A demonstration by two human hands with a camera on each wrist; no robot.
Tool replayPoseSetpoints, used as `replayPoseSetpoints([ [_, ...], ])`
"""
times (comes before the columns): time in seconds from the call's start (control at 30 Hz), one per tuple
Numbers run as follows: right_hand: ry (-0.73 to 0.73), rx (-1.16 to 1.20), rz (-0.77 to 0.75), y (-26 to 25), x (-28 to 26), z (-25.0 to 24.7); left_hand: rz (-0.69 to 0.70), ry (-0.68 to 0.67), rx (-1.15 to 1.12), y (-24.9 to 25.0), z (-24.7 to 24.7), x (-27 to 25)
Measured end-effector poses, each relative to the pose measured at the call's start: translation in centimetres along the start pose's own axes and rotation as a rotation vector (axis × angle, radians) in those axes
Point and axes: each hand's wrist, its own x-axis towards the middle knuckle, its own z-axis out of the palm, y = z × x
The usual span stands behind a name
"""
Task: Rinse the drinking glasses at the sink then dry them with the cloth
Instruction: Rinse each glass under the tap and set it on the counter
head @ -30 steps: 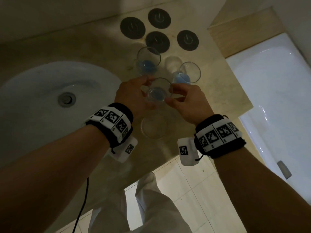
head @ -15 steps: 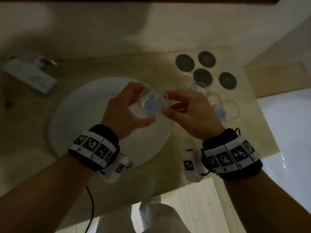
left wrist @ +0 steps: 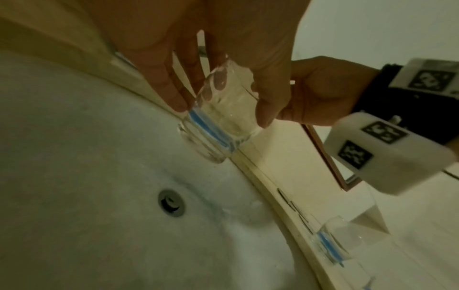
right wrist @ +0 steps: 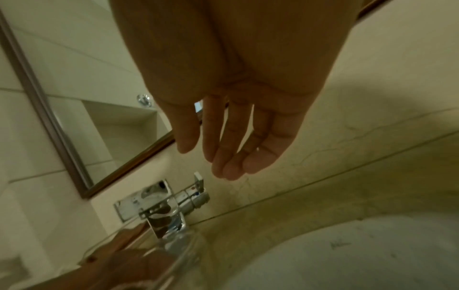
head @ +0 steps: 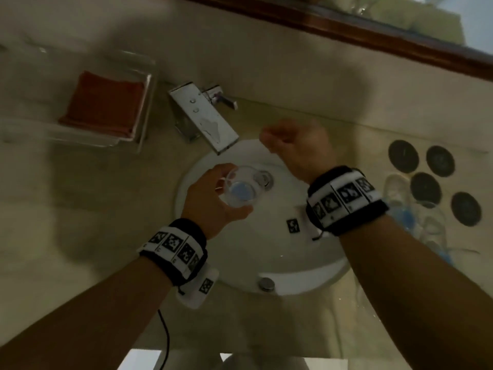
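My left hand [head: 213,198] grips a clear drinking glass [head: 244,189] with a blue base, upright over the white sink basin [head: 306,273], just below the chrome tap spout [head: 210,124]. In the left wrist view the fingers [left wrist: 174,86] and thumb wrap the glass [left wrist: 223,117]. My right hand [head: 293,142] hovers empty above the far rim of the basin, right of the tap, fingers [right wrist: 231,153] straight and relaxed. Other glasses [head: 408,217] with blue bases stand on the counter at the right. A red cloth [head: 104,102] lies folded in a clear tray at the back left.
Several dark round coasters [head: 424,182] lie on the counter at the right, behind the glasses. The tap handle [head: 221,98] sits behind the spout against the wall. A wood-framed mirror [head: 373,36] runs along the wall above. The drain [head: 266,178] is in the basin's middle.
The glass went from the counter at the right to over the basin. My right hand let go of it and moved up toward the tap; the left hand alone holds it now.
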Motion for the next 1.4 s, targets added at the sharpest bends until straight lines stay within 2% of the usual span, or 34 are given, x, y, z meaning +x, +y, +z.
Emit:
replayPoseSetpoints([
  [0.23,0.007,-0.147,-0.124,-3.1,6.5,3.3,-0.127,0.135,-0.093,-0.3,-0.4,0.3],
  [0.37,0.018,-0.327,-0.189,-2.2,8.6,3.2,-0.164,0.184,-0.087,0.2,-0.6,0.8],
  [0.57,0.073,-0.28,-0.149,-0.4,11.2,3.9,-0.198,0.209,-0.026,0.2,-0.7,2.2],
  [0.67,0.083,-0.191,-0.166,0.5,10.2,4.4,-0.217,0.231,-0.008,0.1,-0.8,2.3],
  [0.7,0.045,-0.133,-0.177,1.1,9.4,4.7,-0.22,0.236,-0.003,0.0,-0.8,2.3],
  [0.83,-0.383,0.006,-0.182,4.2,4.9,6.5,-0.238,0.216,-0.062,-0.3,-0.7,2.4],
  [0.87,-0.421,-0.006,-0.199,5.0,4.2,7.3,-0.238,0.207,-0.071,-0.3,-0.7,2.5],
  [1.03,-0.397,0.136,-0.202,7.1,2.8,8.9,-0.222,0.178,-0.129,-0.6,-0.5,2.4],
  [1.4,-0.378,0.256,-0.178,7.6,2.6,8.7,-0.213,0.122,-0.113,-0.1,-1.1,2.5],
])
